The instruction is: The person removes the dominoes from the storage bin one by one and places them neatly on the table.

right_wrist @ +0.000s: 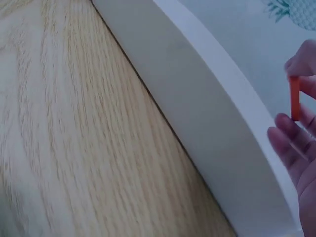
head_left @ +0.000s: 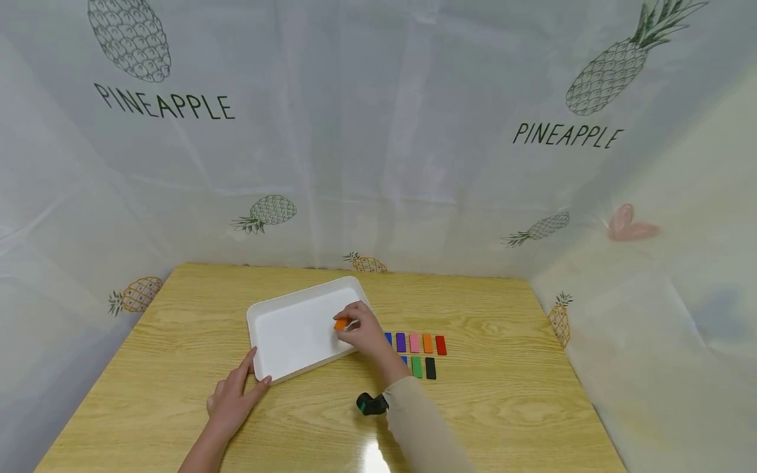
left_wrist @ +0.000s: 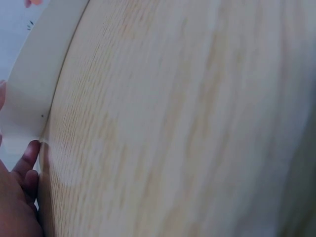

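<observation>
A white rectangular tray (head_left: 290,338) lies at a slant on the wooden table. Over its right part, my right hand (head_left: 362,330) pinches a small orange block (head_left: 341,324) between thumb and fingers. In the right wrist view the orange block (right_wrist: 295,98) is seen edge-on as a thin bar, above the tray wall (right_wrist: 197,103). My left hand (head_left: 232,402) rests at the tray's near left corner, its thumb at the front side and its forefinger at the left side. Those fingers look straight and spread around the corner.
Right of the tray, small coloured blocks lie in two rows, among them a purple block (head_left: 401,342), a red block (head_left: 440,345), a green block (head_left: 416,366) and a black block (head_left: 430,368). A black device (head_left: 371,403) shows beside the right sleeve. Pineapple-print sheeting (head_left: 367,131) surrounds the table.
</observation>
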The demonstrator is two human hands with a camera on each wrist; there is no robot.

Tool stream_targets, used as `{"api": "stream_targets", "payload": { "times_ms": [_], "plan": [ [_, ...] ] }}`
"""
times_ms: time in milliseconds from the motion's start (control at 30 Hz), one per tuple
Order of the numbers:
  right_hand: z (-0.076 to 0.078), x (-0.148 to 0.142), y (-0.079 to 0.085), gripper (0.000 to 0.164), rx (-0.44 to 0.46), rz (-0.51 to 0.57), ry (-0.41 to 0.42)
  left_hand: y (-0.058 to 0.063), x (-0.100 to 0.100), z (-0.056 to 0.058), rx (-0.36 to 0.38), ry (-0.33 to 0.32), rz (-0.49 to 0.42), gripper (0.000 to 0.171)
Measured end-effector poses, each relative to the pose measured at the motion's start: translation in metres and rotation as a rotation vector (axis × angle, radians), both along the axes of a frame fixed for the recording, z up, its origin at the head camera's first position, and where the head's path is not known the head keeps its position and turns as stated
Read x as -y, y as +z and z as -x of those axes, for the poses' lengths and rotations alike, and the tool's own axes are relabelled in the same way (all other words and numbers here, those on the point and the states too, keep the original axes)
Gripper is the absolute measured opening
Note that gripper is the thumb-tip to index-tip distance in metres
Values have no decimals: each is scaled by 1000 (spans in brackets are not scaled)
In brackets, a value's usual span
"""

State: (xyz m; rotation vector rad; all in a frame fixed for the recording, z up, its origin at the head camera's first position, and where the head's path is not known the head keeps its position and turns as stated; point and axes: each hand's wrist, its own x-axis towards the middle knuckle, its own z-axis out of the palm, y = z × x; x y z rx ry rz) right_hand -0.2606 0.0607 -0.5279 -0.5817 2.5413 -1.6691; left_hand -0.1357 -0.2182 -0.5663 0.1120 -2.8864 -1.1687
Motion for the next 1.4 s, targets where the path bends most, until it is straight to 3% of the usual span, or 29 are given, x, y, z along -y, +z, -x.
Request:
{"api": "stream_targets", "payload": {
  "times_ms": [233,733,900,1000,1200,1400],
  "plan": [
    [-8,-11,15,20,-75,34,52,-3,0,0,12,0,6,77],
    [-26,-43,37,18,-106,-71,136,-2,-1,0,19,-7,25,78],
    [-34,-60,41,19,-81,-72,163,-2,-1,1,8,-11,31,77],
    [-34,-72,36,20,-68,-96,167,-1,0,1,7,-13,27,77],
    [-42,-98,44,22,-12,-187,225,-1,0,1,2,-12,34,77],
    [-50,-119,43,20,32,-236,224,-1,1,0,2,-13,33,77]
  ]
}}
